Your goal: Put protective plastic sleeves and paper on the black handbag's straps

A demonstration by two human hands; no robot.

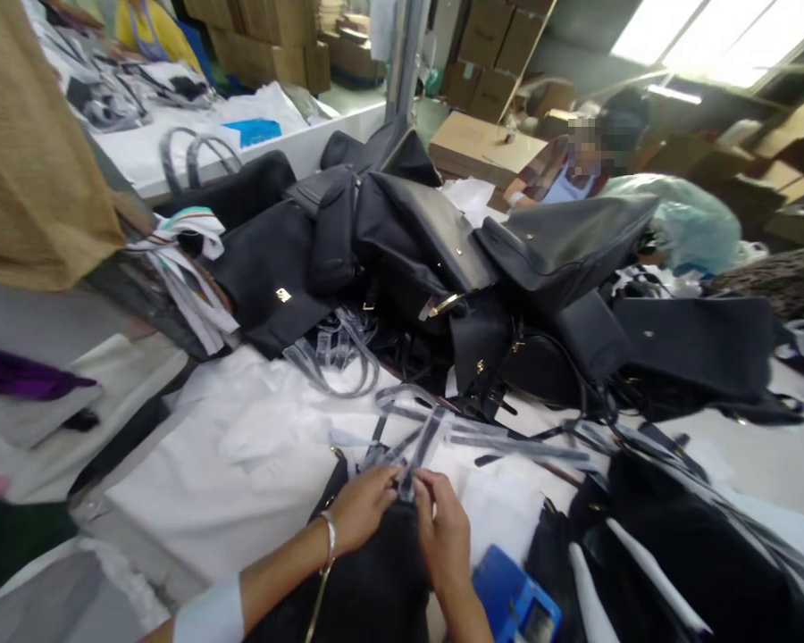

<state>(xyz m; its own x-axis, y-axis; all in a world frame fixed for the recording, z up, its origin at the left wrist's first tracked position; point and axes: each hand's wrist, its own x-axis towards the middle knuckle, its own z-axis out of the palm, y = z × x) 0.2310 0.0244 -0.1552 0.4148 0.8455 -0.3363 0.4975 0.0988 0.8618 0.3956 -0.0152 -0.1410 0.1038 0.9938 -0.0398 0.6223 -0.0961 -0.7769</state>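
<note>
A black bag (381,580) with a gold zipper lies right in front of me at the bottom of the head view. Grey straps wrapped in clear plastic (423,446) rise from its top edge. My left hand (362,509), a bracelet at its wrist, is closed with its fingertips pinching the base of a wrapped strap. From the other side my right hand (444,531) pinches the same strap between thumb and fingers. The fingers hide the exact spot where strap and bag meet.
A heap of black leather bags (415,232) spreads across the back of the white-covered table. More black bags (683,536) with wrapped straps lie at right, near a blue case (513,594). Another person (569,170) is beyond the heap; cardboard boxes (486,143) stand behind.
</note>
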